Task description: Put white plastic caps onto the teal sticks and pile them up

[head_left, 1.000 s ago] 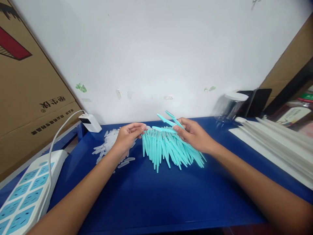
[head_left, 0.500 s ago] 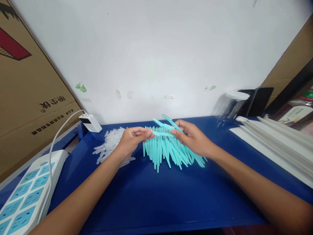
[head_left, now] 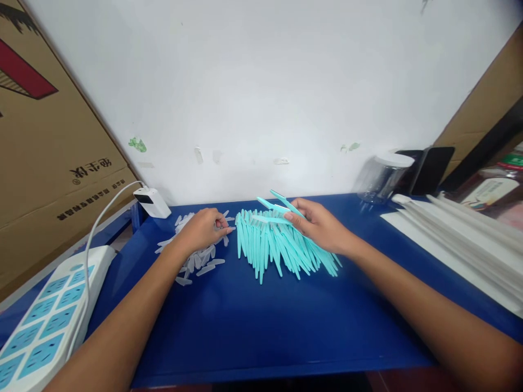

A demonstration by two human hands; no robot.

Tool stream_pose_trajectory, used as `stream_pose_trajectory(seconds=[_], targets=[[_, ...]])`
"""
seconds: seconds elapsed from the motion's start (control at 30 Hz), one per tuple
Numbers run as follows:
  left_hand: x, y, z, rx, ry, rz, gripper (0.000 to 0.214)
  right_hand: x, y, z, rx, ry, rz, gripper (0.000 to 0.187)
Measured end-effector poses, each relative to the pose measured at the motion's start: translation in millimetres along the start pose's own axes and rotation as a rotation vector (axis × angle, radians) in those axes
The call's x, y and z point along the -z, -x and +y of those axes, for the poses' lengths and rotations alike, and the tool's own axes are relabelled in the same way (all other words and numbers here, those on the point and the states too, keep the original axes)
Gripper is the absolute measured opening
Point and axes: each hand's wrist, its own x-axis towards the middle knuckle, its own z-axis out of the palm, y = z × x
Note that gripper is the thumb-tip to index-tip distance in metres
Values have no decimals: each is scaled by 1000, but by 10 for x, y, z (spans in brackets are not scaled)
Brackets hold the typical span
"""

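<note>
My right hand (head_left: 316, 224) grips a few teal eyebrow razors (head_left: 273, 206), their blade ends pointing left and fanned apart. Below it, a spread of many more teal eyebrow razors (head_left: 261, 245) lies on the blue table, handles toward me. My left hand (head_left: 206, 230) is over the heap of translucent plastic blade caps (head_left: 200, 258), left of the razors. Its thumb and fingers come together in a pinch on a blade cap, which the fingers partly cover.
A white power strip (head_left: 44, 316) and a white charger with a cable (head_left: 152, 201) are at the left, beside a cardboard box (head_left: 53, 141). On the right stand a clear jar (head_left: 382, 177), a dark phone (head_left: 433, 170) and white wrapped strips (head_left: 461, 239). A white wall (head_left: 261, 98) closes the back.
My left hand has left the razor tip it was touching and moved left to the caps. The right hand stays nearly in place, still holding the razors.
</note>
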Motion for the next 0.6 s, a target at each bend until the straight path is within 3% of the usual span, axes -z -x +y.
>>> stream_pose_trajectory(seconds=[0.17, 0.43, 0.6], targets=[[12, -3, 61, 20, 89, -10, 33, 3, -1, 27, 5, 11, -9, 36], [167, 12, 423, 26, 763, 89, 37, 3, 1, -6, -47, -55, -74, 37], [116, 24, 518, 61, 929, 206, 38, 8, 13, -41, -52, -71, -113, 37]])
